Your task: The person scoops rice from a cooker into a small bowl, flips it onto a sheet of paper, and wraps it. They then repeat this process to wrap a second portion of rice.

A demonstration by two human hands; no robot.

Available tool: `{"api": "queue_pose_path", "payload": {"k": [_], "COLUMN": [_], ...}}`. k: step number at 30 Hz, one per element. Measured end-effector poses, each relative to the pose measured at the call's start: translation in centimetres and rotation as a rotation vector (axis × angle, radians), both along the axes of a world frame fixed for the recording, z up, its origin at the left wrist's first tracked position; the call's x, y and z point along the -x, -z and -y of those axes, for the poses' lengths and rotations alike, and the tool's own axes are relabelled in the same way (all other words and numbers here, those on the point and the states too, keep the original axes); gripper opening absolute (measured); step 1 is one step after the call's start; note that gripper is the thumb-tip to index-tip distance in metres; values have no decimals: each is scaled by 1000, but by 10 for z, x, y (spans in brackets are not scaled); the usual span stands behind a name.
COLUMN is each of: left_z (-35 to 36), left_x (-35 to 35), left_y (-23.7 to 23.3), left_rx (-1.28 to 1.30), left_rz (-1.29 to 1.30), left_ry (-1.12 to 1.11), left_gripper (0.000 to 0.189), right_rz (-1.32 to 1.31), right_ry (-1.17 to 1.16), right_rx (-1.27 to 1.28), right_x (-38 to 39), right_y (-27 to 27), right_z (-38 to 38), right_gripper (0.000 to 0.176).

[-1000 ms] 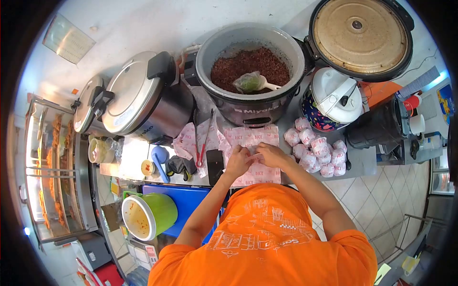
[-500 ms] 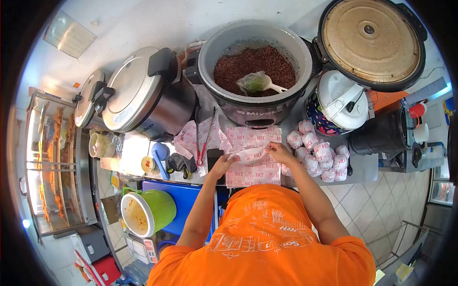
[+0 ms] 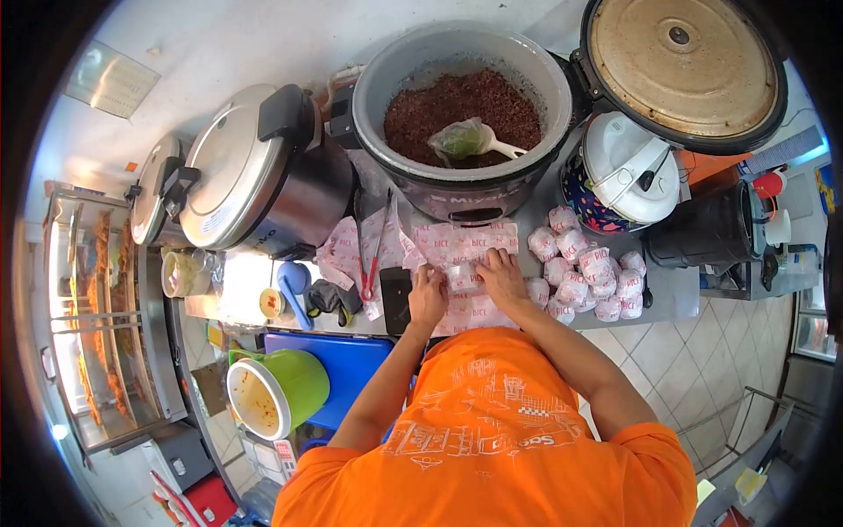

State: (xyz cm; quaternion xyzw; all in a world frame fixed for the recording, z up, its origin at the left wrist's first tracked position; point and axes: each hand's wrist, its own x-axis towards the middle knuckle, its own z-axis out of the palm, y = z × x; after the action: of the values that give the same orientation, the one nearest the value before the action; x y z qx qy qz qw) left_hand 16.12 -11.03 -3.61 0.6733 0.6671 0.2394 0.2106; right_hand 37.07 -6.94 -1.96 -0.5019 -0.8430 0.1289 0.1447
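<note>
A small bundle wrapped in white paper printed "RICE" [image 3: 464,279] lies in front of me between my two hands. My left hand [image 3: 428,297] is closed at its left end, and my right hand [image 3: 502,279] is closed at its right end, fingers bent down onto the paper. What is inside the bundle is hidden. Beneath it lie flat printed wrapping sheets [image 3: 487,235]. To the right of my right hand is a pile of several wrapped rice balls [image 3: 597,272]. A black phone-like slab [image 3: 396,300] lies just left of my left hand.
Behind the sheets stands an open rice cooker [image 3: 457,189] with reddish-brown rice [image 3: 457,97] and a plastic-covered scoop [image 3: 474,140]. Red-handled tongs [image 3: 370,281] lie left. Closed cookers [image 3: 250,176] stand farther left, a patterned jug [image 3: 628,176] right, and a green bucket [image 3: 299,386] below the counter.
The paper held up between my hands is now a compact bundle lower on the sheets. Both hands have turned over, with fingers pointing down at its ends.
</note>
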Motion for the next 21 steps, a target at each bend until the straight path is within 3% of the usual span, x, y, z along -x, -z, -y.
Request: {"api": "queue_pose_path", "payload": {"k": [2, 4, 7, 10, 12, 16, 20, 21], "left_z": [3, 8, 14, 4, -6, -10, -13, -12], "left_x": [1, 4, 12, 15, 24, 26, 13, 9], "left_y": [-21, -36, -12, -7, -4, 2, 6, 10], "left_rx": [10, -170, -142, -148, 65, 40, 108, 140], "left_rz": [-42, -206, -297, -349, -303, -112, -205, -104], "left_ry": [35, 190, 270, 316, 411, 329, 262, 142], "left_gripper": [19, 27, 30, 18, 17, 13, 13, 16], "right_rz": [95, 185, 223, 208, -24, -115, -208, -222], "right_ry": [-20, -39, -121, -65, -61, -36, 187, 287], "right_rx": [41, 83, 88, 74, 249, 414, 477, 480], "right_x": [0, 2, 0, -6, -13, -18, -3, 0], "right_y": [-19, -24, -12, 17, 14, 14, 10, 5], "right_z": [3, 7, 20, 22, 8, -16, -11, -9], "right_gripper": [21, 22, 21, 19, 19, 21, 23, 23]}}
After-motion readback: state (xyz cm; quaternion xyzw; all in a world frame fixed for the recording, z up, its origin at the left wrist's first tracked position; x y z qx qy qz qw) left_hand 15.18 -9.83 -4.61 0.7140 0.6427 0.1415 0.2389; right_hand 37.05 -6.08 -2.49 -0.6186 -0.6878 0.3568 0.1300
